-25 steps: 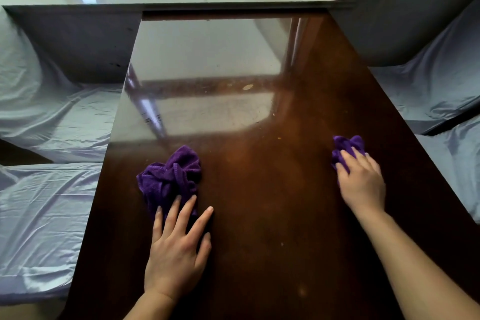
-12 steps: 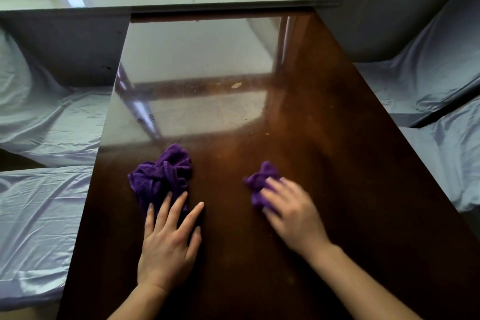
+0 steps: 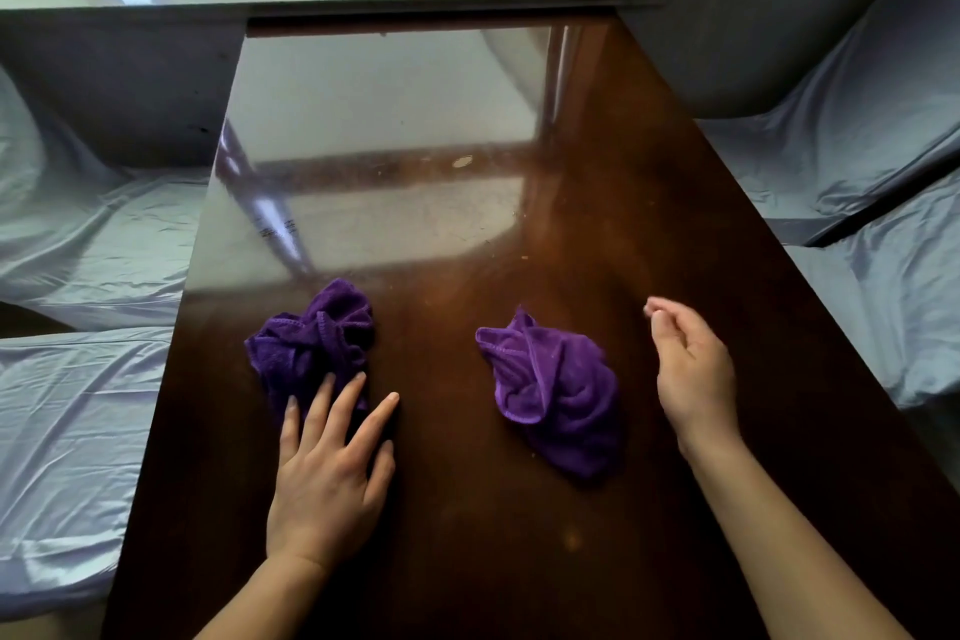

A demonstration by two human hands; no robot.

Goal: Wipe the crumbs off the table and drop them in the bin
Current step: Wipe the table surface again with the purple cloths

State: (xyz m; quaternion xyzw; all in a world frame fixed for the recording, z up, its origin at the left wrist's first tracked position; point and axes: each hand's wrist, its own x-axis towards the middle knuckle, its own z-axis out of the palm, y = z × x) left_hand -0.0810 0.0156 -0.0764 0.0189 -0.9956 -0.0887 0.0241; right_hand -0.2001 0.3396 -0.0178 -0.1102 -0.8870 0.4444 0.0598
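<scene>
Left hand [image 3: 327,489] presses left cloth [image 3: 311,338]; right hand [image 3: 693,374] hovers beside right cloth [image 3: 556,390].

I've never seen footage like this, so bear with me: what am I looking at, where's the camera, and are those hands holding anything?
No machine here: these are a person's two bare hands. Every picture comes from one camera worn on the head, looking forward and down. The dark table holds two purple cloths. The left hand lies flat, fingertips resting on the left cloth. The right cloth lies free; the right hand hovers beside it, loosely curled, holding nothing. A pale crumb lies farther up. No bin shows.
</scene>
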